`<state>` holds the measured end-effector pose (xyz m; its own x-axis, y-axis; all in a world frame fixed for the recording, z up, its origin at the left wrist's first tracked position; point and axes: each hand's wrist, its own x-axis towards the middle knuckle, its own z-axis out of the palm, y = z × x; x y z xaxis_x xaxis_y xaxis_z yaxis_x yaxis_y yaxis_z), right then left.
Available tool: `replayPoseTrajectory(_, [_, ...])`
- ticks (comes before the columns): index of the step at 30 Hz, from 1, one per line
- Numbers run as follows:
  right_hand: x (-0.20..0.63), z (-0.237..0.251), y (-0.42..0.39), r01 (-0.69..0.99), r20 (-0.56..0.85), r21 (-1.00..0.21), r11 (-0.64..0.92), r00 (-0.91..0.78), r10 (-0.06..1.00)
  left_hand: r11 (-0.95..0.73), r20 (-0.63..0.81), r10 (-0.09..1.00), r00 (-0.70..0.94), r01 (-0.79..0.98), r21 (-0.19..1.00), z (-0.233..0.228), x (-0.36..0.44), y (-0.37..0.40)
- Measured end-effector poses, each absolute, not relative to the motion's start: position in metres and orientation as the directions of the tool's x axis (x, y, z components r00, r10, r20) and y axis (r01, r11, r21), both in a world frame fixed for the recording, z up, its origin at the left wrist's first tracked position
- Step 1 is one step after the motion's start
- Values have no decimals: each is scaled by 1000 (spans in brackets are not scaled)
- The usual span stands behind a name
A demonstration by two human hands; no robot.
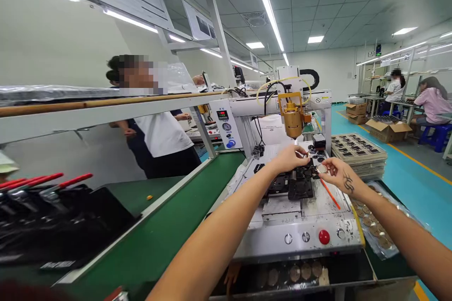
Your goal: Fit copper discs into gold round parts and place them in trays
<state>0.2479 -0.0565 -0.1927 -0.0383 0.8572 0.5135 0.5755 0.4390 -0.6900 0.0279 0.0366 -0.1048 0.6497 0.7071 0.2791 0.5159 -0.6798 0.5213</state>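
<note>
Both hands at black fixture (300, 183), fingertips partly hidden.
Right hand (337, 172) pinches small round disc (322, 168); left hand (289, 157) fingers bunched, grip unclear.

Left hand (290, 157) covers the far fixture (300, 183); its grip contents too small to tell. Both forearms cut off at near edge. Black clamps (42, 211) cropped left.
</note>
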Motion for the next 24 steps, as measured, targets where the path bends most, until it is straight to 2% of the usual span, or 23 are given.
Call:
replayPoseTrajectory(4, [238,-184,-5,640,410,-610,467,-250,877,-644,368,736,567,422,638,-92,-12,11])
replayPoseTrajectory(10, [241,-178,21,680,249,-523,515,-456,855,-622,425,750,507,322,714,-95,-67,-32])
replayPoseTrajectory(14, [239,-182,22,733,268,-459,502,-424,865,-619,440,753,489,298,727,-105,-90,-55])
replayPoseTrajectory(19, [234,-190,23,798,349,-389,460,-335,875,-615,448,774,448,360,702,-111,-118,-86])
replayPoseTrajectory(24, [225,-180,8,803,448,-390,452,-263,854,-642,530,765,367,359,678,-117,-127,-112])
